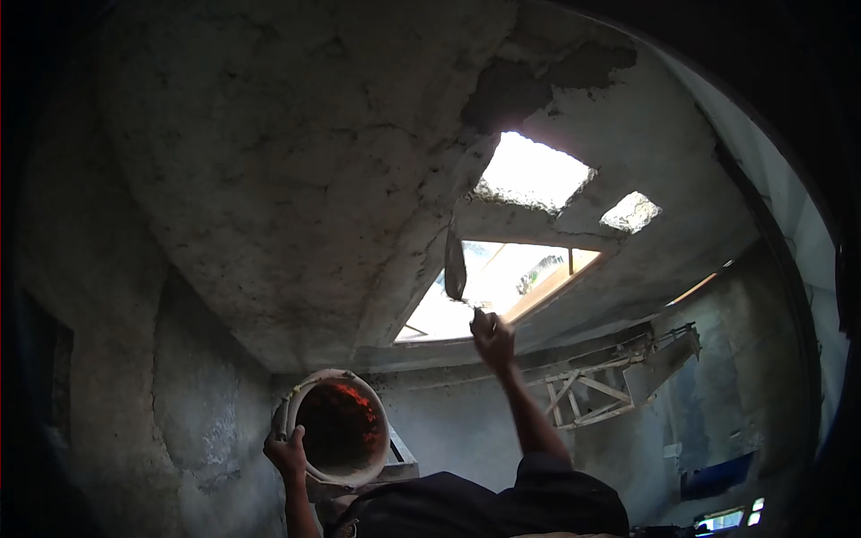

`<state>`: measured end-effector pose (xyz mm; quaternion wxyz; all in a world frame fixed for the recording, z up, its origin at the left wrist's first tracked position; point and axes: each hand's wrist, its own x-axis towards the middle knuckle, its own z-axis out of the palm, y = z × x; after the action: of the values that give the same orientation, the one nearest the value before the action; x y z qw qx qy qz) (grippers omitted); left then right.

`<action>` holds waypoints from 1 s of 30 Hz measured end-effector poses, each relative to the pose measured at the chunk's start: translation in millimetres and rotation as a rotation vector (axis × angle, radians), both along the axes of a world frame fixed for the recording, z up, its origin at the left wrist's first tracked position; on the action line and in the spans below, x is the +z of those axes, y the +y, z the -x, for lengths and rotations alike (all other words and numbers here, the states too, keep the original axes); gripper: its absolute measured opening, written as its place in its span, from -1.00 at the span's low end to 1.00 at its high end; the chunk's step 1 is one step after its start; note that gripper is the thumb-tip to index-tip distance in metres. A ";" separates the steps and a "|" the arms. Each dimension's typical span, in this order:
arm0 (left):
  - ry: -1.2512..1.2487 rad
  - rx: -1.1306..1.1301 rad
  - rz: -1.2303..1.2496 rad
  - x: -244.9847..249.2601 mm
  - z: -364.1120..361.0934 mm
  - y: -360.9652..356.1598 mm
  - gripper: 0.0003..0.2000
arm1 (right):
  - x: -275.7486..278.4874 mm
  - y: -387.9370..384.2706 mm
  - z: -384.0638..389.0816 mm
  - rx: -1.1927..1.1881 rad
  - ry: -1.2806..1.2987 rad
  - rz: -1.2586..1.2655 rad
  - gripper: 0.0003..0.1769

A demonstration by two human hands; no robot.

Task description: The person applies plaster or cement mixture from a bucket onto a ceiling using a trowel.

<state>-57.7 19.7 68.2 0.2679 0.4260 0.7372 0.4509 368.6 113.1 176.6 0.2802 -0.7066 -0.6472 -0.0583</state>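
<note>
My left hand (pixel 285 451) grips the edge of a round bucket (pixel 334 376), its thumb over the rim. The bucket tips its mouth toward me; its inner wall shows orange above dark contents. Raised ahead of me, my right hand (pixel 492 342) is closed round the handle of a trowel (pixel 456 266). The blade points upward and overlaps the left edge of the bright window opening (pixel 430 309), close by the rough grey wall (pixel 296 206).
Two more bright openings, one larger (pixel 535 170) and one small (pixel 630 212), lie above the window. A dark patch (pixel 507 94) marks the plaster near them. Lower right are a wooden lattice frame (pixel 592 399) and a dark blue panel (pixel 717 477).
</note>
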 end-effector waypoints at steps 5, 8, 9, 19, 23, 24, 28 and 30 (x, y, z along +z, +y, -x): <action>-0.095 -0.078 0.170 20.5 3.0 -1.6 -0.58 | -78.9 -114.3 46.2 -0.061 0.513 0.336 -0.54; -0.057 -0.083 0.134 10.5 4.1 -2.2 -0.58 | -62.9 -159.3 94.6 -0.146 0.919 0.677 -0.55; -0.029 -0.106 0.122 7.8 5.7 -2.5 -0.57 | -68.1 -169.4 103.2 -0.092 1.003 0.714 -0.56; -0.122 -0.291 -0.037 26.8 4.9 -9.0 -0.57 | -88.9 -204.1 123.5 0.252 0.414 0.775 -0.63; -0.122 -0.270 -0.010 51.0 8.0 -9.9 -0.58 | -75.3 -198.6 133.0 0.280 0.486 0.753 -0.64; -0.104 -0.236 -0.002 51.1 9.8 -13.0 -0.62 | -61.6 -198.5 140.9 0.246 0.450 0.790 -0.64; -0.123 -0.187 0.063 59.5 11.3 -6.6 -0.72 | -51.8 -188.8 144.9 0.216 0.332 0.795 -0.63; -0.134 -0.196 0.068 58.8 13.7 -7.3 -0.73 | -47.4 -186.8 148.3 0.181 0.234 0.863 -0.62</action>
<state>-71.3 12.4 127.0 0.3736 0.4557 0.6874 0.4246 220.2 -73.7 129.2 0.0351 -0.7009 -0.6355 0.3218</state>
